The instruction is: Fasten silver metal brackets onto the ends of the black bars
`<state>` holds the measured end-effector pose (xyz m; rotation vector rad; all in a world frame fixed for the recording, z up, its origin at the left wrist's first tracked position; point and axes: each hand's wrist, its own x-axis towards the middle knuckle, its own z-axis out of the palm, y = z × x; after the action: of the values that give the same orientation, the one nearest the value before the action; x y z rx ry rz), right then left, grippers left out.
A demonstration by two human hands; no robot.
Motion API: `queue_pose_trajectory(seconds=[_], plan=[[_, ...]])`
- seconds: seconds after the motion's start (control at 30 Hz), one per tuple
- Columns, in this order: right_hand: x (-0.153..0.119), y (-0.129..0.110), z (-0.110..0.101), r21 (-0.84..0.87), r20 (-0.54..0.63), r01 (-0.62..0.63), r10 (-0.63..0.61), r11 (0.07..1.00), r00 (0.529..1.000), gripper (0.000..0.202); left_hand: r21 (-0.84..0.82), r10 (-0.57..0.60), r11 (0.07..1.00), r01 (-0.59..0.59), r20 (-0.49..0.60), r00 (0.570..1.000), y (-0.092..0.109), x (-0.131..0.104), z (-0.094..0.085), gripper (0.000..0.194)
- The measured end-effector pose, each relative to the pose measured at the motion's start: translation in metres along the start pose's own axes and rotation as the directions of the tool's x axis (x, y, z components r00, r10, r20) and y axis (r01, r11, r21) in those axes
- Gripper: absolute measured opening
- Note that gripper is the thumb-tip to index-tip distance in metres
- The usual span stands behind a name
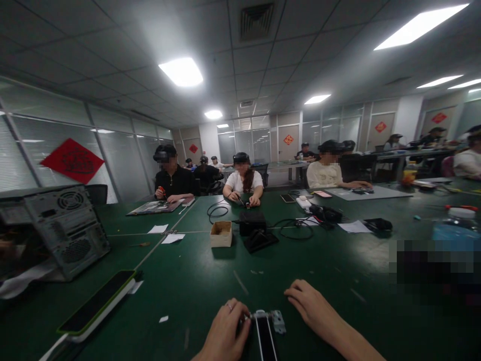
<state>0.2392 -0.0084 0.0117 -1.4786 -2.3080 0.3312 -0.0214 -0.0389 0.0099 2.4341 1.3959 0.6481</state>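
While a broad green table (203, 271) spreads across the lower view, a grey computer case (67, 220) stands at its left side, showing a round fan grille and vented panels; what lies in the dark area at its left is too blurred to make out. Nearer lies a long slab (99, 301) with a dark top and a bright green rim. At the far right stands a translucent bottle (456, 230) with a white cap, and whether its blue is liquid or label cannot be told. The left hand (227, 331) curls beside the narrow bar, fingertips at its far left corner; whether they are clamped on it cannot be told. The right hand (310, 301) is well apart from the bar, its fingers loosely extended. Beyond them, a small tan box (221, 239) stands open at the top, its contents too dim to tell. The narrow bar (265, 338) lies on the table between the hands, dark and smooth-faced with pale edges, cut off by the lower frame. Just beside its far right end sits a small silvery metal bracket (278, 322).
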Motion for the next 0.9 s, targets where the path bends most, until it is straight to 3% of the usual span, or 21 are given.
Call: queue_pose_trajectory(seconds=[0.37, 0.7, 0.9], plan=[[0.002, 0.012, 0.013, 0.0, -0.024, 0.031, -0.031, 1.0, 0.999, 0.028, 0.003, -0.029, 1.0, 0.029, 0.027, 0.999, 0.006, -0.001, -0.005, 0.015], [-0.01, 0.005, -0.024, -0.051, 0.134, -0.071, 0.077, 0.996, 0.988, 0.022, 0.011, -0.017, 1.0, 0.016, 0.024, 1.0, 0.004, -0.002, -0.004, 0.017], [-0.011, 0.005, -0.021, -0.052, 0.065, -0.074, 0.077, 0.996, 0.995, 0.02, 0.005, 0.032, 0.999, -0.032, -0.051, 0.998, -0.005, -0.002, 0.003, 0.015]])
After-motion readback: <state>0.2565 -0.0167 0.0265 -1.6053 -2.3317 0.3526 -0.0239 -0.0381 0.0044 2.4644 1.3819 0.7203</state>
